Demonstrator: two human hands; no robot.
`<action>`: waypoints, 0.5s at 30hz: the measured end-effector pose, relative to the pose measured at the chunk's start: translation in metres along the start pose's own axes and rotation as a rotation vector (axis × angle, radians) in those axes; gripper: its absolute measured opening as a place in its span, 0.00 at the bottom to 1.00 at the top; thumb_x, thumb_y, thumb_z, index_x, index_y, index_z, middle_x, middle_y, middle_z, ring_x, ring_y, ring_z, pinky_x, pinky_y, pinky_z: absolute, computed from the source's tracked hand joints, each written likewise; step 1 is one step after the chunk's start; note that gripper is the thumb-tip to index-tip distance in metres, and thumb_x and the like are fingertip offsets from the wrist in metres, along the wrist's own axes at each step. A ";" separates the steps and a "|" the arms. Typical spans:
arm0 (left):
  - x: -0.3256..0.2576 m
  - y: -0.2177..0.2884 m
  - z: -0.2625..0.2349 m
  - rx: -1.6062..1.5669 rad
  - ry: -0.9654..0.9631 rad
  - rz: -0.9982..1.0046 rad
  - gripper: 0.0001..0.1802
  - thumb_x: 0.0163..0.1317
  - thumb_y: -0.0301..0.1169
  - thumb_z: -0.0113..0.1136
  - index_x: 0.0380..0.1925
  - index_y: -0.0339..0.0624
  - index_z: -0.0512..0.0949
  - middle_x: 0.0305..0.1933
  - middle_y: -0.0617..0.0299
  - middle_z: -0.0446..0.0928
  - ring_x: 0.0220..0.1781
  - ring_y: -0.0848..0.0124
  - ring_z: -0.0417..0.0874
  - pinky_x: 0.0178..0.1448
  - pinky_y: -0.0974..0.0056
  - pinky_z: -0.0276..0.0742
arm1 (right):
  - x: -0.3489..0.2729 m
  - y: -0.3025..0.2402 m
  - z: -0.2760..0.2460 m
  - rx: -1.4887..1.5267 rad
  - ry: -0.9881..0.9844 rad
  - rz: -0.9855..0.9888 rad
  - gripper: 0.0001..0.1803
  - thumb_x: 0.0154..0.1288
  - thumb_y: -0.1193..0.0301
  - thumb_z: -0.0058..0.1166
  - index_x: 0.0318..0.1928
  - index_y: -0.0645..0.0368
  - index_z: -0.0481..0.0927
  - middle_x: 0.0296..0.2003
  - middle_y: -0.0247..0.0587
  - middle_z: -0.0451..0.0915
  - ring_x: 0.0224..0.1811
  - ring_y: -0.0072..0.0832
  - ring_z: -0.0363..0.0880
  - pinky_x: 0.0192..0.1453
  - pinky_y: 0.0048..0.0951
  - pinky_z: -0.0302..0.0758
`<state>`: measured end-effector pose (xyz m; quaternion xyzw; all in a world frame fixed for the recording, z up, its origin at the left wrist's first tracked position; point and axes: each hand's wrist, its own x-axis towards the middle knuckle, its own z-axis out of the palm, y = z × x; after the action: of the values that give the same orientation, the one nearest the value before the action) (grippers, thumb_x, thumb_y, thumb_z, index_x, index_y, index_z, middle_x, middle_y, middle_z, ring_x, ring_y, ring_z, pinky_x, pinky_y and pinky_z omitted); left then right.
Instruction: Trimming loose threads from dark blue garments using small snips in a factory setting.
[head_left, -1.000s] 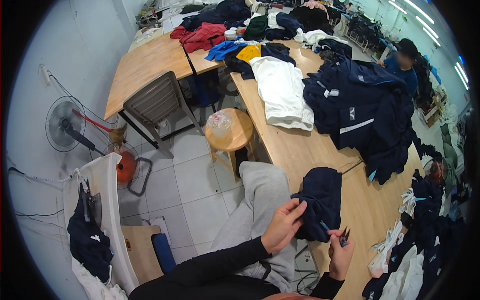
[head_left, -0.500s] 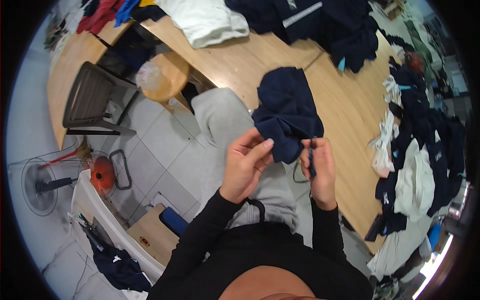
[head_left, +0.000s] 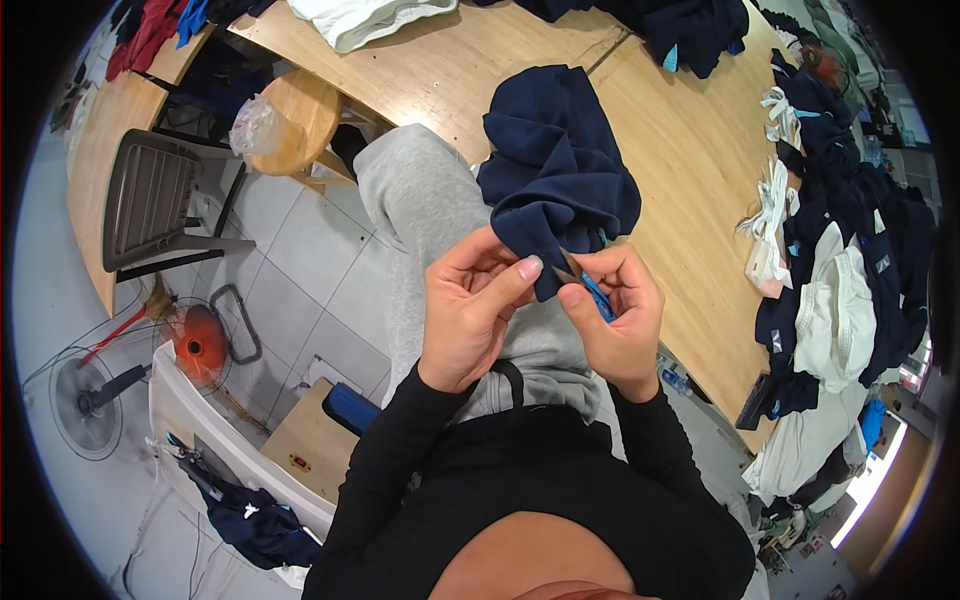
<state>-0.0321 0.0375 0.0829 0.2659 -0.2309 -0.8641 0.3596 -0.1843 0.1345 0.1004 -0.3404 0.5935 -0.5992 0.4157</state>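
Note:
A navy blue garment (head_left: 560, 150) lies bunched on the table edge and hangs over my lap. My left hand (head_left: 475, 305) pinches its near edge between thumb and fingers. In my right hand (head_left: 622, 310) is a small pair of thread snips (head_left: 598, 298) with a blue handle, the fingers closed around it. Its pointed blades stand apart, close against the cloth edge beside my left fingertips. Whether they touch a thread is too small to tell. The garment's underside is hidden by its folds.
Piled navy and white garments (head_left: 835, 310) line the right side of the wooden table (head_left: 690, 200). More navy clothes (head_left: 670, 25) and a white garment (head_left: 375, 15) lie at its far side. On the left are a stool (head_left: 300, 115) bearing a plastic bag, a chair (head_left: 160, 195) and a fan (head_left: 90, 400).
My right hand has turned the snips so that their blades now point at the cloth edge by my left hand. The view has shifted, and the garment appears higher in it.

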 end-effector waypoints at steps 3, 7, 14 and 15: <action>0.000 -0.002 0.000 0.012 0.006 0.007 0.19 0.72 0.17 0.64 0.63 0.33 0.80 0.54 0.54 0.88 0.54 0.67 0.91 0.58 0.61 0.89 | 0.000 -0.003 0.006 -0.019 0.014 -0.021 0.15 0.71 0.77 0.72 0.51 0.66 0.78 0.44 0.36 0.87 0.42 0.11 0.78 0.45 0.16 0.74; 0.001 -0.004 0.002 0.014 0.024 0.035 0.20 0.72 0.16 0.64 0.63 0.32 0.80 0.56 0.51 0.88 0.55 0.65 0.91 0.61 0.58 0.88 | 0.001 -0.004 0.008 -0.107 0.060 -0.077 0.15 0.70 0.75 0.74 0.48 0.66 0.80 0.38 0.33 0.87 0.37 0.11 0.77 0.41 0.16 0.73; 0.001 -0.005 -0.004 0.047 -0.002 0.054 0.21 0.70 0.16 0.66 0.63 0.31 0.80 0.54 0.51 0.89 0.55 0.66 0.91 0.62 0.59 0.87 | 0.003 -0.003 0.008 -0.184 0.057 -0.117 0.15 0.69 0.73 0.76 0.46 0.65 0.80 0.33 0.33 0.86 0.34 0.12 0.77 0.38 0.17 0.73; 0.001 -0.005 -0.004 0.069 0.008 0.060 0.21 0.69 0.15 0.67 0.62 0.30 0.81 0.53 0.51 0.89 0.54 0.67 0.91 0.62 0.60 0.87 | 0.003 -0.002 0.008 -0.181 0.061 -0.117 0.15 0.69 0.73 0.76 0.46 0.65 0.80 0.33 0.33 0.86 0.34 0.12 0.77 0.38 0.17 0.73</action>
<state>-0.0330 0.0394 0.0768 0.2745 -0.2670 -0.8435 0.3767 -0.1787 0.1281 0.1030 -0.3923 0.6367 -0.5764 0.3292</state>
